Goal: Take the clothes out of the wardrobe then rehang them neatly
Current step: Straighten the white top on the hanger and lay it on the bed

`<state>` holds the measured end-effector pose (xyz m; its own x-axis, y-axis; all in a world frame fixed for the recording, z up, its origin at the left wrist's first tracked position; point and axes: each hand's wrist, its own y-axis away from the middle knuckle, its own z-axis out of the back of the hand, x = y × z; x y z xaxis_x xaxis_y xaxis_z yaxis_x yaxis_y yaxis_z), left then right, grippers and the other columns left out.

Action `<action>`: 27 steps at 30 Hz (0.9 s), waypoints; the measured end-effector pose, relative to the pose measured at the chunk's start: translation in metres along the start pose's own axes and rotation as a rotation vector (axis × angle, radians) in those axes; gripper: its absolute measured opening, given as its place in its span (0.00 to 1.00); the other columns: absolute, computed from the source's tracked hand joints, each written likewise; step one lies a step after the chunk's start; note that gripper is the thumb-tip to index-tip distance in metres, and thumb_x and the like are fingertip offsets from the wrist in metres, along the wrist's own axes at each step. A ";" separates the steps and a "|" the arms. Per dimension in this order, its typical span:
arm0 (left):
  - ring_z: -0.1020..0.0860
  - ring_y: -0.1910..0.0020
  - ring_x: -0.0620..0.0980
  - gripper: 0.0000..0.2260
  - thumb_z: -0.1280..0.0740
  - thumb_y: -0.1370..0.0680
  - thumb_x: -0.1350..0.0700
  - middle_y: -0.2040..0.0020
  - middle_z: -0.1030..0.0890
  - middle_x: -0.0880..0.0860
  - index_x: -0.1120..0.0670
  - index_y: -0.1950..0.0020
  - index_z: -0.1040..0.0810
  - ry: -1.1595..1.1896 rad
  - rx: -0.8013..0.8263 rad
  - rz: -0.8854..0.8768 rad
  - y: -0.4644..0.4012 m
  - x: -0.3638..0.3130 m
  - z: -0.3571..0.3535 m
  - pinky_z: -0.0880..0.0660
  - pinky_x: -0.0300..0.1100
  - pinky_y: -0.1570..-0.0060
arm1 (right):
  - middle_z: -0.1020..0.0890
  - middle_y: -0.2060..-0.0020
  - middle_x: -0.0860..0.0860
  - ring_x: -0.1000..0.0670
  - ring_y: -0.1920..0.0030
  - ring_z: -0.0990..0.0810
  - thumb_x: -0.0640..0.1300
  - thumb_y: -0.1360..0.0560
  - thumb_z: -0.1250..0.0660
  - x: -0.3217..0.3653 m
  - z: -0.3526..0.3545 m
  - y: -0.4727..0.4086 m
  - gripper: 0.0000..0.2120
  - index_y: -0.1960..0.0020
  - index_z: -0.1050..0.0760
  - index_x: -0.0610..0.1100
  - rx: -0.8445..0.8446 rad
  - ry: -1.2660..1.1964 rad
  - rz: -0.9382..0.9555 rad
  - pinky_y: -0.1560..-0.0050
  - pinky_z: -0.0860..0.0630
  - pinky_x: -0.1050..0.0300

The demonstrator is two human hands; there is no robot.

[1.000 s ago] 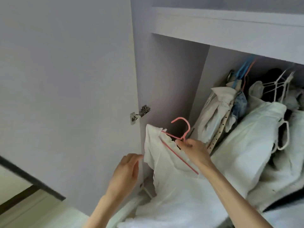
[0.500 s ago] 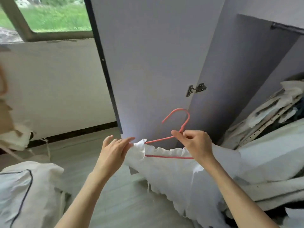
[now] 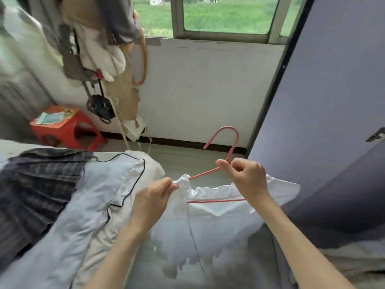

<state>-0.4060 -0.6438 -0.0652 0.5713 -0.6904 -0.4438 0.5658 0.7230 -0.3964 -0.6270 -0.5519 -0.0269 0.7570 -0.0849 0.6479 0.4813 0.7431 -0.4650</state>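
Here the hanger (image 3: 220, 167) is the middle of things. Beyond it the floor (image 3: 183, 155) lies bare up to the wall under the window (image 3: 225, 15); the wardrobe door (image 3: 325, 101) stands close on its right side. The right hand (image 3: 248, 178) grips the hanger's neck, just under the hook. The left hand (image 3: 154, 197) pinches the white top (image 3: 208, 226) at the hanger's left tip. The top is soft and frilly and hangs below the thin pink hanger. Left of it, clothes (image 3: 62, 205) lie piled on a bed.

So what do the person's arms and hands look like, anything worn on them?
Both forearms are bare as far as the view shows, with no sleeves. The left hand and right hand wear no gloves, and no rings, watch or bracelets show.
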 end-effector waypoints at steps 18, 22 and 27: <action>0.30 0.68 0.41 0.26 0.47 0.24 0.34 0.67 0.24 0.43 0.53 0.62 0.21 -0.335 -0.857 0.563 0.091 0.052 0.165 0.43 0.40 0.59 | 0.23 0.64 0.46 0.42 0.62 0.26 0.49 0.23 0.45 0.111 -0.147 -0.070 0.17 0.57 0.24 0.39 0.102 -0.144 0.654 0.55 0.38 0.55; 0.28 0.62 0.49 0.24 0.46 0.23 0.37 0.65 0.20 0.50 0.54 0.61 0.21 -0.555 -0.953 0.656 0.127 0.050 0.189 0.44 0.41 0.58 | 0.26 0.66 0.46 0.47 0.63 0.32 0.48 0.22 0.43 0.155 -0.175 -0.060 0.13 0.55 0.24 0.42 0.087 -0.268 0.766 0.61 0.42 0.56; 0.31 0.59 0.52 0.16 0.39 0.23 0.45 0.62 0.20 0.54 0.56 0.60 0.21 -0.809 -1.107 0.740 0.147 0.055 0.255 0.41 0.45 0.56 | 0.22 0.61 0.47 0.48 0.59 0.31 0.50 0.21 0.44 0.252 -0.193 -0.060 0.12 0.49 0.25 0.44 0.055 -0.398 0.845 0.56 0.38 0.54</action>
<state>-0.1399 -0.5822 0.0569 0.8774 0.2489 -0.4102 -0.4727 0.3017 -0.8280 -0.3798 -0.7464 0.0480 0.6342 0.7237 0.2721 -0.1890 0.4863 -0.8531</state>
